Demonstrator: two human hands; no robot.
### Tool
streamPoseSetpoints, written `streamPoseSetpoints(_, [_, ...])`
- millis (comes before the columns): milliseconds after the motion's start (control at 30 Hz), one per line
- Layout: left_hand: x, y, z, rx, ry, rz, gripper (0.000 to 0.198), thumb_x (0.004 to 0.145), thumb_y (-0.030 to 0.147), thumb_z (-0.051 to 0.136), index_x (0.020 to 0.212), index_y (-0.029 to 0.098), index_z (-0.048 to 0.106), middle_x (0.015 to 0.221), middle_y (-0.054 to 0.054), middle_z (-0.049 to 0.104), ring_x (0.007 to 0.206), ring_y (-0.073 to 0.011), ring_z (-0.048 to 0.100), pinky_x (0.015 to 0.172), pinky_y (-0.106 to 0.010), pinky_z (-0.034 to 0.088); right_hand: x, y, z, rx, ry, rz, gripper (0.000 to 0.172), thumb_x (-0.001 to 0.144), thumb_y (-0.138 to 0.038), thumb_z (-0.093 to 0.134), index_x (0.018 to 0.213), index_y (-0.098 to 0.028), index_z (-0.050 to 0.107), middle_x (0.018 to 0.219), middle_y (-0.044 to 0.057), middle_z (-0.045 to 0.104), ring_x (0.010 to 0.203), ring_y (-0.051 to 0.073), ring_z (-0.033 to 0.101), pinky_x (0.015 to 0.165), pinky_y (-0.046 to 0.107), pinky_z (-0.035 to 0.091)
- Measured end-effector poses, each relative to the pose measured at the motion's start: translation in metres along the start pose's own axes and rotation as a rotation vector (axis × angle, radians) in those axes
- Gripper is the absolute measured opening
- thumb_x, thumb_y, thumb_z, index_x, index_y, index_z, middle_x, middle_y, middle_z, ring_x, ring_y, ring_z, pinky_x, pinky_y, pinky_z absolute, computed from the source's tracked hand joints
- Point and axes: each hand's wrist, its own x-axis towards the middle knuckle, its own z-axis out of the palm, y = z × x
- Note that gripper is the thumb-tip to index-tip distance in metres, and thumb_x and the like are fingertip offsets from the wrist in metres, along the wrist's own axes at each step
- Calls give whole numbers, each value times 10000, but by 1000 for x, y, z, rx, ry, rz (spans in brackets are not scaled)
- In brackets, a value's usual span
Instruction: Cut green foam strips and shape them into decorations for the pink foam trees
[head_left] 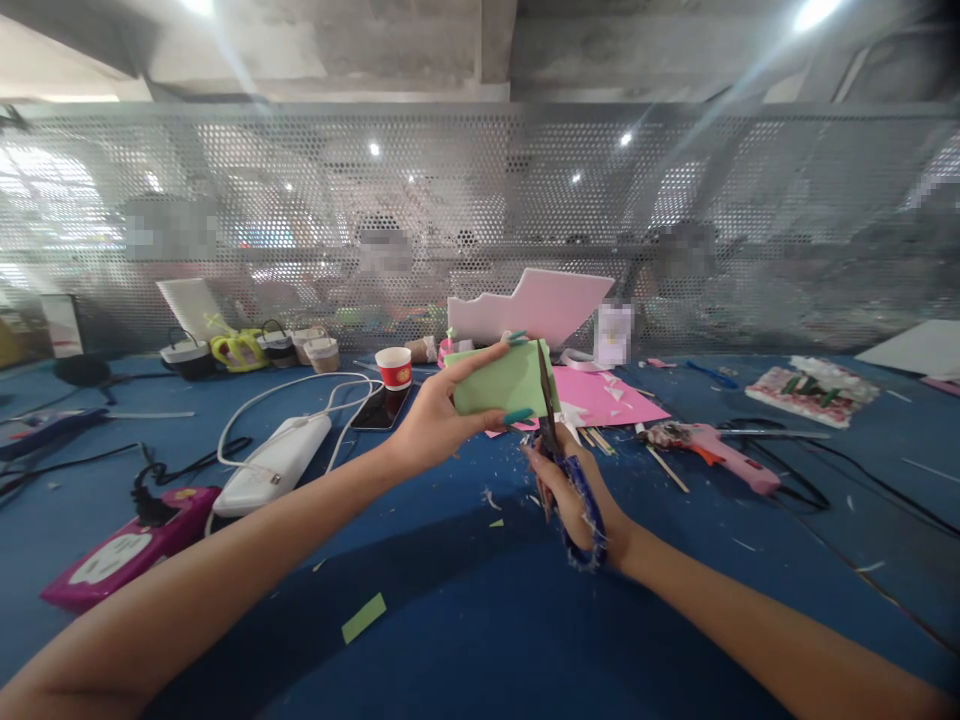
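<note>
My left hand (439, 415) pinches a piece of light green paper (499, 382) above the blue table, thumb below and fingers along the top. My right hand (577, 490) is wrapped round blue-handled scissors (581, 515), whose dark blades point upward at the paper's right edge. Whether the paper lies between the blades I cannot tell. A small green paper strip (364, 618) rests on the table nearer to me. Behind the hands lies a pink sheet (600, 395) with white scraps on it.
At right are a pink glue gun (720, 455) and a decorated white foam piece (814, 390). To the left lie a white power bank (274, 465) with a cable, a magenta power strip (131, 550), a phone (381, 408) and a red-and-white paper cup (394, 368). A perforated metal screen (300, 220) stands behind.
</note>
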Motion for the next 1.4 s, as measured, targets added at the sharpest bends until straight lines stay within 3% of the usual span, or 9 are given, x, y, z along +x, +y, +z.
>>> streamPoseSetpoints(233, [4, 1, -5, -86, -48, -55, 691, 672, 249, 737, 1307, 312, 474, 1347, -57, 509, 1030, -251, 609, 802, -405, 583, 3, 0, -2, 17, -17, -9, 217, 881, -390, 494, 788, -222, 393, 575, -61, 439, 477, 99, 443, 482, 254, 386])
streamPoseSetpoints(500, [6, 3, -3, -338, -36, -281, 749, 635, 193, 756, 1324, 243, 466, 1227, -92, 585, 794, -165, 637, 683, -334, 603, 4, 2, 1, 251, -79, 57, 212, 870, -401, 515, 838, -207, 437, 586, -60, 447, 482, 90, 448, 455, 226, 415])
streamPoseSetpoints(833, [1, 7, 2, -169, -43, -195, 731, 659, 157, 723, 1326, 294, 458, 1272, -61, 559, 828, -179, 646, 700, -364, 608, 4, 7, -1, 111, -27, 20, 192, 880, -373, 496, 823, -220, 394, 576, -75, 427, 434, 80, 433, 424, 218, 409])
streamPoseSetpoints(1067, [-2, 10, 6, -187, -41, -178, 707, 674, 146, 715, 1323, 269, 461, 1308, -79, 533, 831, -169, 649, 683, -334, 614, 2, 12, 1, 68, -5, 22, 184, 898, -389, 467, 853, -222, 403, 613, -64, 422, 460, 77, 422, 442, 212, 385])
streamPoseSetpoints(1267, [-2, 10, 8, -163, -19, -136, 698, 669, 156, 720, 1315, 249, 473, 1356, -83, 489, 1002, -235, 612, 710, -321, 611, 2, 10, 2, 2, 13, 27, 173, 905, -391, 445, 870, -227, 404, 624, -61, 432, 452, 73, 418, 449, 215, 381])
streamPoseSetpoints(1400, [-2, 10, 8, -151, -31, -127, 712, 672, 153, 716, 1329, 250, 458, 1349, -80, 496, 1007, -235, 609, 721, -316, 610, 1, 7, 1, -18, 18, 32, 186, 912, -403, 417, 862, -225, 398, 600, -62, 431, 438, 75, 417, 443, 215, 380])
